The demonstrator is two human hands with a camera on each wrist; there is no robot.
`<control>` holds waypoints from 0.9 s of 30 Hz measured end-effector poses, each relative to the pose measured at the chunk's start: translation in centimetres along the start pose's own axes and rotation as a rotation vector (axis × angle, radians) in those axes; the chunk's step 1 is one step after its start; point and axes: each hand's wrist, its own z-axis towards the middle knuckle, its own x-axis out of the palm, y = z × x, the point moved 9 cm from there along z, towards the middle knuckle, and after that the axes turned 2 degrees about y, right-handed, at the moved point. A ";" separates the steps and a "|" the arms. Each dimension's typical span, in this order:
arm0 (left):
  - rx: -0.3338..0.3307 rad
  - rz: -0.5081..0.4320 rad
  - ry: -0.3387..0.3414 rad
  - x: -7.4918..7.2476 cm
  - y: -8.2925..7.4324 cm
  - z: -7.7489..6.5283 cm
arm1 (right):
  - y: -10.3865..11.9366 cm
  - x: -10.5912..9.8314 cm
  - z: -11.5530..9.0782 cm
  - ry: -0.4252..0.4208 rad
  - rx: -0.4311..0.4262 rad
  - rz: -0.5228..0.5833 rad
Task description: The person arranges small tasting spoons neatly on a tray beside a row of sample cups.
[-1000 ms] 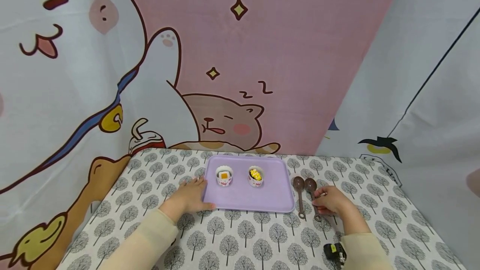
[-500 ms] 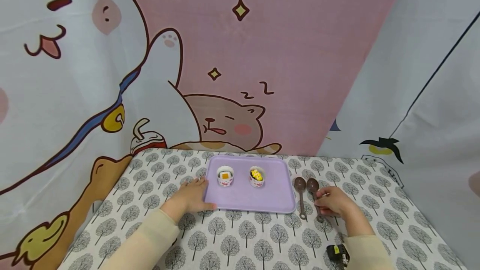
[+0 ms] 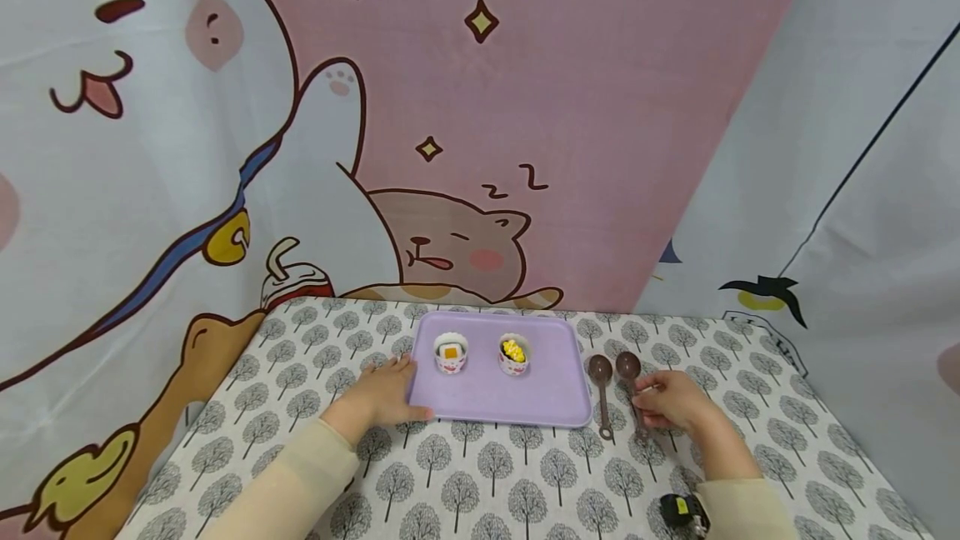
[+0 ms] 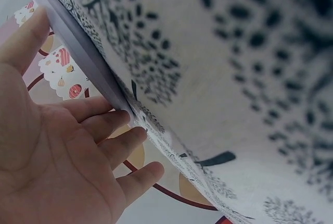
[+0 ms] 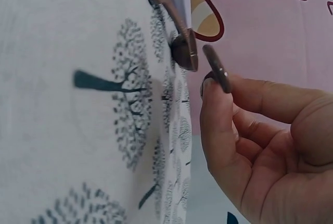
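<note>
Pinching a brown spoon (image 3: 628, 365) by the handle with the right hand (image 3: 672, 400), to the right of the purple tray (image 3: 498, 402), near another spoon (image 3: 601, 369); touching the tray's left edge with spread left hand (image 3: 381, 394).

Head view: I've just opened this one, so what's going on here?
A person pinches one brown spoon by its handle with the right hand, to the right of a purple tray. A second brown spoon lies between that one and the tray. The left hand is at the tray's near left corner, fingers spread. On the tray stand two small cups, both with something inside.
</note>
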 end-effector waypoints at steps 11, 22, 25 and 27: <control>0.002 -0.001 -0.002 0.0 -0.1 0.0 | 1.3 -0.2 -0.7 0.022 -0.027 0.027; 0.005 0.002 -0.005 -0.2 -0.3 -0.2 | 3.0 0.3 -1.5 0.064 -0.105 0.052; 0.005 0.002 -0.005 -0.2 -0.3 -0.2 | 3.4 0.5 -1.6 0.064 -0.105 0.056; 0.004 -0.001 -0.005 -0.2 -0.3 -0.2 | 3.7 0.7 -1.8 0.068 -0.107 0.052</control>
